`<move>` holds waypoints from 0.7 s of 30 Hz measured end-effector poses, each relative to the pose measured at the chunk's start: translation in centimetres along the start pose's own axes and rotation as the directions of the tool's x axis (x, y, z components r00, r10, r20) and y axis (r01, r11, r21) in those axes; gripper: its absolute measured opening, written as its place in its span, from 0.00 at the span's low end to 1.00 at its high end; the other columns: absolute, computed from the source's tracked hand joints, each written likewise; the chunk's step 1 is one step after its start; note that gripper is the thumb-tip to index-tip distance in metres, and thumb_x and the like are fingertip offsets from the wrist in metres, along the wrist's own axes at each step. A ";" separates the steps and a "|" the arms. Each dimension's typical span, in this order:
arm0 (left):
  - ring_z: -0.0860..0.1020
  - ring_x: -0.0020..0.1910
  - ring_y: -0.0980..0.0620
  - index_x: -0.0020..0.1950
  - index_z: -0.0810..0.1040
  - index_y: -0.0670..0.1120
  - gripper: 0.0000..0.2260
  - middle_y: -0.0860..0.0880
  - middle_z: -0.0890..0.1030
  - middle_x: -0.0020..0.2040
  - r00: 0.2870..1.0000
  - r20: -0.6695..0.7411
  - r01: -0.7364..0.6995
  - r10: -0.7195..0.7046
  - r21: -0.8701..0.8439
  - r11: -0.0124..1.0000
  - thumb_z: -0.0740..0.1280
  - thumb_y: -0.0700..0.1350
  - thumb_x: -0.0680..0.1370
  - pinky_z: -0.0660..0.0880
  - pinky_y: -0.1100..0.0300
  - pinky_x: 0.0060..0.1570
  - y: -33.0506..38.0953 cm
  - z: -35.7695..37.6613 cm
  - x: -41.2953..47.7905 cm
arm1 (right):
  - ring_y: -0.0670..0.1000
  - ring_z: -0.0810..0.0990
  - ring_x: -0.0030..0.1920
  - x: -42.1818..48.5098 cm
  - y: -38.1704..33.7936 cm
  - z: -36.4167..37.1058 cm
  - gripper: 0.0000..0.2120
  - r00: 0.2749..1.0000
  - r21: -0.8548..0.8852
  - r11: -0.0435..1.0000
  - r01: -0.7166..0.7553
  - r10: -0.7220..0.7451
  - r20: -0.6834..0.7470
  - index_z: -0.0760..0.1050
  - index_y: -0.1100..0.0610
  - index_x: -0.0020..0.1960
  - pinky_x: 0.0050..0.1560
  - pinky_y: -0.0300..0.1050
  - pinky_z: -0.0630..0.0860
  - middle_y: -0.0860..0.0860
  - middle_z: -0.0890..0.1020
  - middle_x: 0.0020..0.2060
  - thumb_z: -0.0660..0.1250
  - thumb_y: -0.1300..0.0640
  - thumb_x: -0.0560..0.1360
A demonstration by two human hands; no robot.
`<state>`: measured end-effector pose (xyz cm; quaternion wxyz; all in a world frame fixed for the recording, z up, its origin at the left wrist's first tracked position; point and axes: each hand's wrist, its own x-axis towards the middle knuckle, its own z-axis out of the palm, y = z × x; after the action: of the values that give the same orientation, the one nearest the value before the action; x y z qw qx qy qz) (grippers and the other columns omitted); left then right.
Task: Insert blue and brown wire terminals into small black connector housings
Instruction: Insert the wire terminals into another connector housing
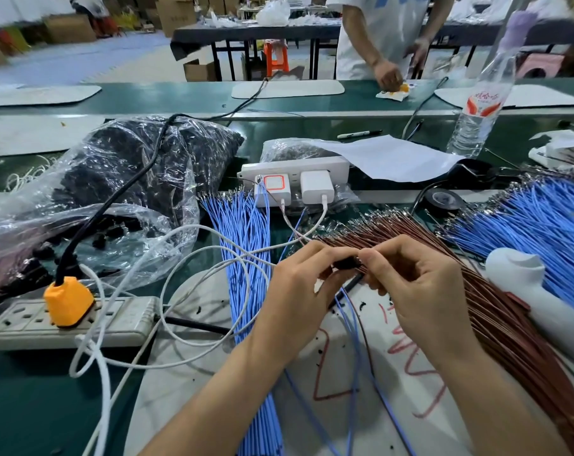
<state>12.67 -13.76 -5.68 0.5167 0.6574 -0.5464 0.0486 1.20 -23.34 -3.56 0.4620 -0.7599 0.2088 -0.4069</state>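
My left hand (298, 291) pinches a small black connector housing (345, 263) at the centre of the view. My right hand (417, 291) meets it from the right, fingers curled and pinching at the housing's end; the wire tip there is hidden by the fingers. Thin blue wires (351, 324) and a dark one hang down from the hands. A bundle of blue wires (246, 245) lies left of the hands, a brown bundle (496, 311) right of them, and a second blue bundle (542, 225) at far right. Clear bags of black housings (131, 172) sit at the left.
A grey power strip (91, 320) with an orange plug (68, 301) lies at the left, white cables looping from it. A white strip with chargers (295, 179), paper, a water bottle (479, 106), black tape (443, 200) and a white device (535, 291) surround the hands. A person stands across the bench.
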 end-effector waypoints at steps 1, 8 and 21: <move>0.78 0.43 0.57 0.57 0.82 0.41 0.11 0.50 0.80 0.46 1.000 -0.003 0.001 -0.001 0.007 1.000 0.71 0.36 0.75 0.77 0.62 0.46 -0.1 0.0 0.0 | 0.47 0.78 0.29 0.0 0.0 0.0 0.06 1.000 -0.031 0.999 0.012 -0.012 -0.010 0.79 0.54 0.38 0.33 0.41 0.76 0.50 0.81 0.30 0.69 0.53 0.72; 0.75 0.39 0.61 0.56 0.83 0.42 0.11 0.52 0.78 0.42 1.000 -0.004 0.017 -0.017 0.054 0.998 0.72 0.39 0.74 0.73 0.69 0.43 -0.2 0.0 -0.1 | 0.49 0.78 0.29 0.0 0.3 -0.1 0.06 0.997 -0.150 0.986 0.071 -0.067 0.034 0.79 0.54 0.38 0.33 0.44 0.75 0.48 0.80 0.28 0.70 0.54 0.73; 0.71 0.38 0.63 0.57 0.83 0.45 0.13 0.55 0.77 0.40 1.000 0.018 0.008 -0.010 0.096 0.995 0.73 0.40 0.73 0.66 0.77 0.43 0.1 -0.3 -0.1 | 0.45 0.75 0.26 0.4 0.6 -0.2 0.08 0.984 0.163 0.978 -0.132 0.110 0.138 0.77 0.60 0.36 0.29 0.35 0.72 0.53 0.80 0.26 0.69 0.59 0.74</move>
<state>12.70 -13.50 -5.54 0.4794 0.6845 -0.5452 0.0663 1.31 -24.06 -3.87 0.5621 -0.7277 0.1888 -0.3447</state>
